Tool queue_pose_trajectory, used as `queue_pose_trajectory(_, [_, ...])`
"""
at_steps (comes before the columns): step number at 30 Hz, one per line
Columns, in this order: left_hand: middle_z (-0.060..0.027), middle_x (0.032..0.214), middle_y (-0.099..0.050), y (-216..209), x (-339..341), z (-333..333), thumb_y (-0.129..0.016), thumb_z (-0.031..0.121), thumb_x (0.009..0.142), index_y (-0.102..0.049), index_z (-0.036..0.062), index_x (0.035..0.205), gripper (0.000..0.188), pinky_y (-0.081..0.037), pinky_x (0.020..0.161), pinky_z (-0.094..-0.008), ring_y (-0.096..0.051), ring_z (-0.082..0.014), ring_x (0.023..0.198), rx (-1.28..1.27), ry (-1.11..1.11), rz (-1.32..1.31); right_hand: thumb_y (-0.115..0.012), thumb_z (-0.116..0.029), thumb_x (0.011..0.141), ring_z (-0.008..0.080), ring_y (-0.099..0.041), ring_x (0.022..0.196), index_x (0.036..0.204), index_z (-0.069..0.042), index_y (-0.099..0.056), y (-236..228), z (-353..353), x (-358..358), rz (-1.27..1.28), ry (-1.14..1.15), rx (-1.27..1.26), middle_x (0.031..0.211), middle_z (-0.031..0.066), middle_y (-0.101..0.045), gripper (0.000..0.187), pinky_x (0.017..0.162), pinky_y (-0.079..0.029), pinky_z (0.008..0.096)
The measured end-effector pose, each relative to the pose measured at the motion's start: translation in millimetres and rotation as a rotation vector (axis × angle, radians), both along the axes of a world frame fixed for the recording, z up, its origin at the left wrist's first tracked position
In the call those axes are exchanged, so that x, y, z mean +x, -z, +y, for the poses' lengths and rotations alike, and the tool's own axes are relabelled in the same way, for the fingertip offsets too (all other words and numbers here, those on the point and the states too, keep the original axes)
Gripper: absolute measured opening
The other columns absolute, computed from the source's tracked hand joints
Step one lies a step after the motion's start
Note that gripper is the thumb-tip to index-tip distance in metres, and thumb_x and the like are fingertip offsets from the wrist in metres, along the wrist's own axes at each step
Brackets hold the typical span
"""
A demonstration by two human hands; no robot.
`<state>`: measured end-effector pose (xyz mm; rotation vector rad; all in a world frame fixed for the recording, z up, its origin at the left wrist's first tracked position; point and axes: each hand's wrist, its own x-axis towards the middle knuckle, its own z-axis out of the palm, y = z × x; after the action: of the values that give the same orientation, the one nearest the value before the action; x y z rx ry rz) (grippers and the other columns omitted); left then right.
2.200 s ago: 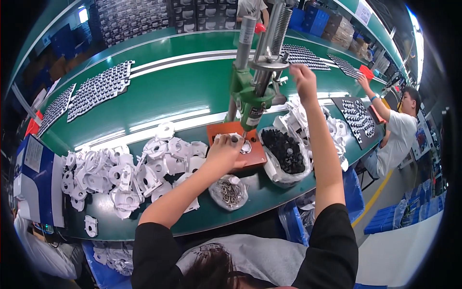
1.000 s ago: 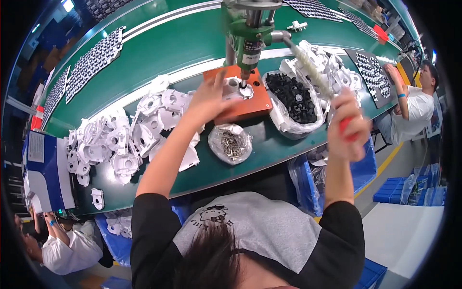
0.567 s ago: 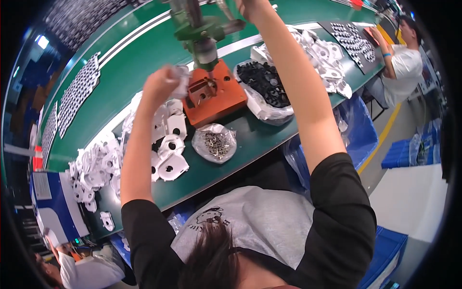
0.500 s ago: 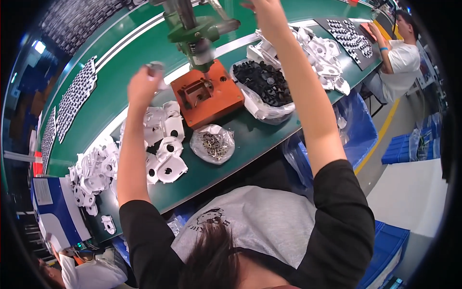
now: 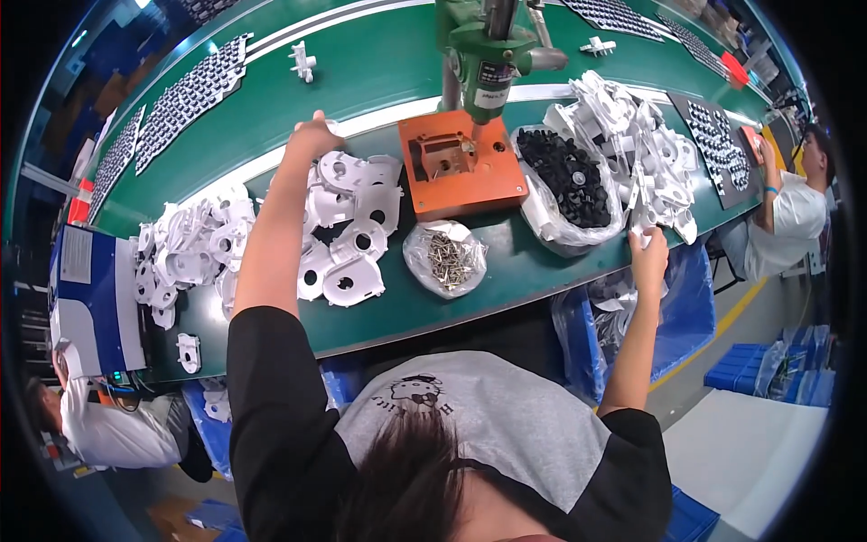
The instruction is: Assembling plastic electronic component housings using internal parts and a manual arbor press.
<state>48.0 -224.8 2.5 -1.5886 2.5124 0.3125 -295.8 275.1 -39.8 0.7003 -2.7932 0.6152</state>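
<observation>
My left hand (image 5: 316, 137) is over the belt edge, left of the press, fingers curled round something pale that I cannot make out. Beneath and right of it lie white plastic housings (image 5: 354, 242). My right hand (image 5: 648, 257) has closed on a white plastic part (image 5: 643, 238) at the near edge of the right-hand heap of white parts (image 5: 673, 172). Between my hands, a green press (image 5: 488, 68) stands over an orange fixture (image 5: 470, 191), whose recess holds a part I cannot make out clearly.
A bag of screws (image 5: 448, 262) sits before the fixture, and a bag of black plastic parts (image 5: 564, 181) to its right. Another white heap (image 5: 194, 248) lies left. A blue bin (image 5: 695, 298) stands below the table edge at right. Co-workers sit at both sides.
My right hand has come down from beside the press to the right-hand heap of white parts. The whole view has shifted; my left hand stays left of the press.
</observation>
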Motion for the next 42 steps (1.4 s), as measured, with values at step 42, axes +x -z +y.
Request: queue_pose_trajectory(42, [-0.0107,0.117,-0.051,-33,-69,319,-0.045,0.013,0.092,-0.038,0.0029,0.124,0.034,-0.046,0.085,-0.0282,-0.055,-0.0154,0.102,1.290,-0.052,1.951,-0.064,-0.017,0.080,0.0165,-0.044,0.114,0.142,-0.002,-0.021,-80,-89,194,-0.895,-0.908,-0.981,0.136,0.0124,-0.038,0.078,0.087,-0.040,0.0271])
